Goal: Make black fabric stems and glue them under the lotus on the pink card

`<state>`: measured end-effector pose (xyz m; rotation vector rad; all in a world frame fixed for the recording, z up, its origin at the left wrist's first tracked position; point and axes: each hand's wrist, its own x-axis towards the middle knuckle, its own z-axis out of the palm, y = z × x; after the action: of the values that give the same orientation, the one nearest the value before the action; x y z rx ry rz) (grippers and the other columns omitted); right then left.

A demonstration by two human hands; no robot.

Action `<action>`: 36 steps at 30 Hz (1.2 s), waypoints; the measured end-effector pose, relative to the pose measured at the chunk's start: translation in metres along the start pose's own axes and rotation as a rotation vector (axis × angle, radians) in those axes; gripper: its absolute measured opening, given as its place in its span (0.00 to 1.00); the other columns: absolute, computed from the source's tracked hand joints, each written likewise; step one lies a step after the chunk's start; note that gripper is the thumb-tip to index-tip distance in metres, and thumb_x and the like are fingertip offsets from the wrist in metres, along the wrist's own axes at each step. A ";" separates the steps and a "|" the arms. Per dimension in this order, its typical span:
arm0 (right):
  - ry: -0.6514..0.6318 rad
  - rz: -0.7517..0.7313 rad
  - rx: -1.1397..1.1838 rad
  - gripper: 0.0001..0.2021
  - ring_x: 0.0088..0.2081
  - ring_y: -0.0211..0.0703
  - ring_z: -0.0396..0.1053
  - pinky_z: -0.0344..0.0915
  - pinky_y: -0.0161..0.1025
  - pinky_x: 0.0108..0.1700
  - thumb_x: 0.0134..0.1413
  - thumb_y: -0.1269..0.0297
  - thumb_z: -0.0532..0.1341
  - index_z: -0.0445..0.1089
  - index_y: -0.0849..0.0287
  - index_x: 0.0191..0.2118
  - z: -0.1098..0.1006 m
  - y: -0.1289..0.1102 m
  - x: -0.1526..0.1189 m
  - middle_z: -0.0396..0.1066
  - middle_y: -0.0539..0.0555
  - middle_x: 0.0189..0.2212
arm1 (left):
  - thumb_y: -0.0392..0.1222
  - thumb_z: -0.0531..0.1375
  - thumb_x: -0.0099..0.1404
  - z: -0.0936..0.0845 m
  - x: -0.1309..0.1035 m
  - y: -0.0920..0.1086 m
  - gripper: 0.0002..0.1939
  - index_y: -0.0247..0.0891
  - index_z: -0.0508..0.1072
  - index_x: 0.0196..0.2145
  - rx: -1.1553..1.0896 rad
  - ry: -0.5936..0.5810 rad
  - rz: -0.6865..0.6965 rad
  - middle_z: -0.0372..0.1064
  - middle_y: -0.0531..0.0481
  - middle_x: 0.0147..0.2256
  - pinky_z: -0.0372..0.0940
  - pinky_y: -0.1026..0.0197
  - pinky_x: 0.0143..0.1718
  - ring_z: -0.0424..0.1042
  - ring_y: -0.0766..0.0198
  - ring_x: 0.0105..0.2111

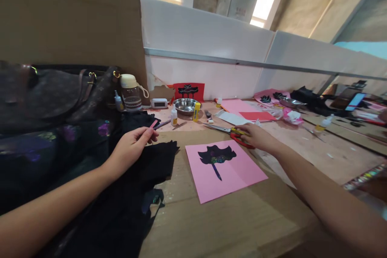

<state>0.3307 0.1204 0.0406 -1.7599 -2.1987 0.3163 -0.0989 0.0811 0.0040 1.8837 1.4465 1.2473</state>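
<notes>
My left hand (137, 143) is closed, pinching a small pink paper strip (154, 123) between thumb and fingers above some black cloth (157, 157). My right hand (255, 137) has its fingers around the red and yellow handles of a pair of scissors (222, 128), whose blades point left on the table. Between my hands lies a pink sheet (244, 171) bearing a black, leaf-like cut-out (211, 154) with shiny coloured patches. A thin dark strip (217, 172) extends below the cut-out like a stem.
Behind the sheet stand a metal bowl (186, 106), a yellow glue stick (196, 112) and a small white bottle (173, 116). A lidded jar (131, 94) and a brown bag (57, 92) are at left. Red paper (256, 116) and a phone (355, 101) lie to the right.
</notes>
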 end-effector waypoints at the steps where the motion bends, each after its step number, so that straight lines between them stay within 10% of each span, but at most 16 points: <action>1: 0.008 -0.025 -0.011 0.24 0.62 0.70 0.68 0.63 0.63 0.64 0.63 0.62 0.61 0.72 0.62 0.62 0.000 -0.010 -0.011 0.70 0.67 0.62 | 0.64 0.55 0.68 0.000 0.000 0.000 0.26 0.39 0.79 0.34 0.003 -0.002 -0.005 0.79 0.46 0.34 0.69 0.56 0.41 0.77 0.52 0.36; 6: -0.238 -0.164 -0.049 0.34 0.67 0.66 0.62 0.61 0.62 0.67 0.65 0.51 0.59 0.57 0.54 0.73 0.015 -0.071 -0.104 0.59 0.61 0.70 | 0.64 0.55 0.68 0.001 -0.002 -0.004 0.26 0.40 0.79 0.35 0.005 -0.006 -0.019 0.79 0.47 0.34 0.69 0.56 0.42 0.77 0.52 0.37; 10: -0.569 -0.090 -0.075 0.46 0.75 0.68 0.35 0.43 0.64 0.73 0.62 0.45 0.62 0.43 0.63 0.76 0.030 -0.088 -0.146 0.32 0.60 0.75 | 0.65 0.56 0.68 0.001 -0.002 -0.007 0.25 0.41 0.79 0.34 -0.003 -0.014 -0.023 0.79 0.48 0.33 0.68 0.56 0.42 0.76 0.53 0.36; 26: -0.513 -0.168 -0.051 0.49 0.76 0.61 0.36 0.41 0.57 0.74 0.60 0.43 0.64 0.39 0.55 0.76 0.031 -0.074 -0.095 0.31 0.57 0.76 | 0.58 0.54 0.71 0.009 -0.019 0.037 0.22 0.40 0.79 0.32 -0.085 -0.057 0.078 0.78 0.50 0.31 0.70 0.60 0.37 0.76 0.58 0.33; 36: -0.513 -0.211 -0.034 0.46 0.76 0.57 0.37 0.41 0.54 0.75 0.64 0.43 0.61 0.41 0.59 0.76 0.025 -0.083 -0.082 0.33 0.58 0.76 | 0.59 0.57 0.71 0.013 -0.022 0.024 0.21 0.42 0.80 0.34 -0.138 -0.093 0.082 0.78 0.51 0.32 0.69 0.61 0.39 0.75 0.58 0.34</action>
<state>0.2623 0.0225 0.0386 -1.5693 -2.7245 0.7533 -0.0768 0.0544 0.0083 1.8980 1.2147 1.2461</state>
